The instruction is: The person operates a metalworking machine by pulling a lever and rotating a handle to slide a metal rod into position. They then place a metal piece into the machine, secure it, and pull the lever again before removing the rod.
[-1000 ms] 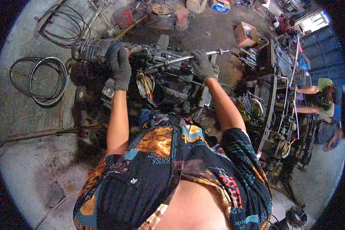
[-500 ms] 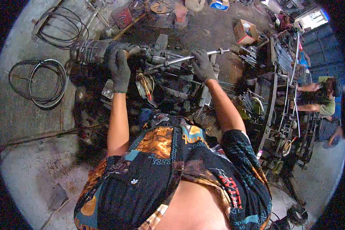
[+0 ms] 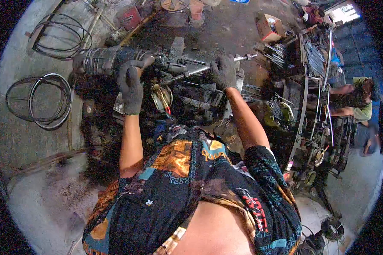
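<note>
**Rod held level over the bench machine**

The rod point(image 3: 200, 71) lies slantwise above the machine point(image 3: 174, 68), its inner end over the metalwork and its outer end reaching past it. The gloved right hand point(image 3: 224, 73) has its fingers wrapped round the rod toward the outer end, fully closed, presumably to support and steer that length; whether the inner end rests on anything is hard to tell.

The gloved left hand point(image 3: 131, 87) lies against the end of the dark cylinder point(image 3: 98, 62), fingers bent, perhaps to steady or work it. Whether it grips a part there cannot be told.

Between the forearms, a dish point(image 3: 170, 92) holds a red-tipped tool point(image 3: 168, 108), likely placed there for easy reach. Farther out, loose rods point(image 3: 275, 55) lie near a carton point(image 3: 271, 29), and coils point(image 3: 31, 100) rest at the left. At the far right, a co-worker point(image 3: 362, 111) reaches toward another machine point(image 3: 319, 157).
</note>
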Motion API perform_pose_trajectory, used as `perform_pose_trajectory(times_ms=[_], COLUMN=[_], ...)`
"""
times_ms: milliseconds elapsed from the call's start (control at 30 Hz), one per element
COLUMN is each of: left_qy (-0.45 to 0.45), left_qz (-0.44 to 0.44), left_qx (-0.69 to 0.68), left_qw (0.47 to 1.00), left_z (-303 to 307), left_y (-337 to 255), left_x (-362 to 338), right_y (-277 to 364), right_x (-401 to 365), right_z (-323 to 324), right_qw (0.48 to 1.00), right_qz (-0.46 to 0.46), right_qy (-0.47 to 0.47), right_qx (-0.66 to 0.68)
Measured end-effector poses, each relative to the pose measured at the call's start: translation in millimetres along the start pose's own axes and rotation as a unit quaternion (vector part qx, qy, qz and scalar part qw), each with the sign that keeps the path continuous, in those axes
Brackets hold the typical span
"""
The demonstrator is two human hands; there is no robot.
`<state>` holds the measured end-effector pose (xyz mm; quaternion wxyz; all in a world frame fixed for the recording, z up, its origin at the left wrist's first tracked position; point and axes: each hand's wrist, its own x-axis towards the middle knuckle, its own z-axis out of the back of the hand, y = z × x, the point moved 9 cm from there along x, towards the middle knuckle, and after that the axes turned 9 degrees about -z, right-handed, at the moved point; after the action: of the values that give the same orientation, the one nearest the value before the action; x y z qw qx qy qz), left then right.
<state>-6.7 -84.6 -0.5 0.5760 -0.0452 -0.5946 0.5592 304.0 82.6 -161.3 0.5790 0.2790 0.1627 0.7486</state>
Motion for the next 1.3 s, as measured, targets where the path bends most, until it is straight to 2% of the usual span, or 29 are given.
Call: perform_pose_trajectory(times_ms=[100, 167, 200, 267, 367, 433, 467, 533, 567, 600, 700, 767, 800, 867, 1000, 1067, 1133, 1300], left_qy=[0.000, 0.015, 0.016, 0.028, 0.045, 0.053, 0.061, 0.070, 0.080, 0.082, 0.128, 0.189, 0.191, 0.119, 0.116, 0.141, 0.131, 0.144], left_qz=[-0.003, -0.087, -0.083, 0.004, -0.010, -0.016, -0.025, -0.022, -0.022, -0.019, 0.001, 0.018, 0.019, -0.039, -0.048, -0.059, -0.071, -0.057], left_qx=[0.024, 0.084, 0.083, 0.011, -0.014, -0.020, -0.026, -0.017, -0.008, -0.008, 0.050, 0.043, 0.043, -0.007, 0.001, 0.008, -0.015, -0.024], left_qw=[1.000, 0.993, 0.993, 1.000, 0.999, 0.998, 0.997, 0.997, 0.997, 0.996, 0.991, 0.981, 0.980, 0.992, 0.992, 0.988, 0.989, 0.988], left_z=[1.7, 0.5, 1.6, 1.7, -0.4, -5.6, -7.5, -9.6, -11.8, -12.1, -18.9, -28.9, -31.8, -27.9, -26.1, -34.5, -36.6, -41.3], left_y=[4.9, -6.3, -6.1, 2.4, -15.5, -27.6, -32.0, -25.1, -25.7, -28.3, -41.7, -47.0, -45.2, -49.8, -37.6, -46.8, -52.8, -54.9], left_x=[-6.2, -8.2, -9.5, -12.2, -17.0, -19.8, -20.2, -26.9, -26.3, -26.9, -28.2, -27.4, -29.4, -33.1, -40.1, -48.3, -48.5, -53.5], right_y=[-4.2, -6.1, -6.1, -11.4, -30.1, -52.2, -49.9, -31.1, -36.5, -38.9, -48.7, -62.9, -64.6, -74.5, -80.9, -81.6, -78.8, -94.2], right_x=[-4.2, -6.9, -7.2, -6.8, -11.4, -11.8, -12.2, -12.6, -11.8, -12.2, -11.5, -10.2, -8.8, -4.2, -3.1, -6.2, -6.2, -7.4], right_z=[4.5, 8.0, 9.2, 6.1, 4.3, -1.1, 3.8, 23.9, 24.5, 23.4, 30.4, 26.8, 25.4, 24.3, 25.0, 37.0, 41.1, 28.7], right_qw=[0.999, 0.998, 0.997, 0.996, 0.996, 0.989, 0.989, 0.991, 0.991, 0.991, 0.983, 0.982, 0.980, 0.977, 0.968, 0.964, 0.964, 0.966], right_qz=[-0.005, -0.007, -0.004, -0.002, -0.036, -0.143, -0.144, -0.089, -0.116, -0.118, -0.091, -0.095, -0.095, -0.116, -0.167, -0.180, -0.206, -0.178], right_qy=[-0.043, -0.059, -0.069, -0.077, -0.080, -0.024, -0.022, -0.065, -0.058, -0.055, -0.146, -0.139, -0.134, -0.145, -0.155, -0.165, -0.128, -0.111], right_qx=[-0.015, -0.025, -0.037, -0.051, -0.030, 0.034, 0.034, -0.082, -0.018, -0.018, -0.062, -0.089, -0.117, -0.101, -0.100, -0.101, -0.111, -0.154])
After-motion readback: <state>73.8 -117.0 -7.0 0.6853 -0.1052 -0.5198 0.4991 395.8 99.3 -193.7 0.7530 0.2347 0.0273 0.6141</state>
